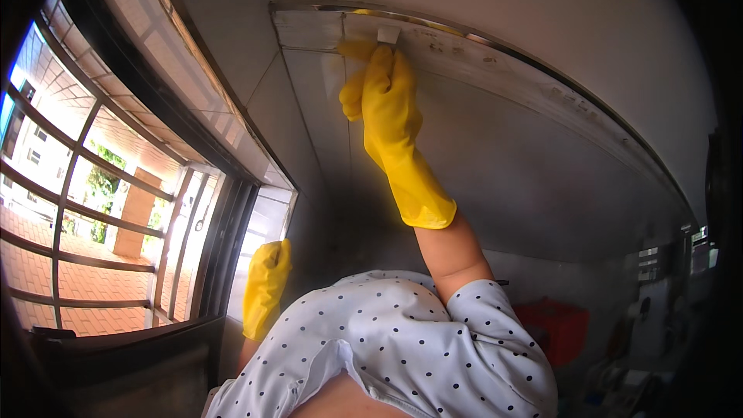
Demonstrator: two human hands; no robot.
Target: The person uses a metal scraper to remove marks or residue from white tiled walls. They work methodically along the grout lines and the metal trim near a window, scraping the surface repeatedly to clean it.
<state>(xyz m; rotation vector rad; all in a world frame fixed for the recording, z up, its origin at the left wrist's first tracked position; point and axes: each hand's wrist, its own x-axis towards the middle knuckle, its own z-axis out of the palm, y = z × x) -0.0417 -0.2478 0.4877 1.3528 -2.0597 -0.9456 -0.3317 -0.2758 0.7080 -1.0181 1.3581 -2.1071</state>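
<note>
High on the wall, my right hand, in a yellow rubber glove, is closed around a small scraper with a pale, flat blade. The blade meets the light tile strip just under the shiny trim, where dark smudges and patches show. The fingers are partly blurred, and the scraper's handle is hidden in the glove. Lower on the left, my left hand, also gloved in yellow, is curled closed beside the tiled window recess. Whatever it may hold is hidden.
A barred window fills the left side, with brick paving outside. Metal trim runs along the top of the grey tiled wall. At the lower right stands a red container beside dim, cluttered items.
</note>
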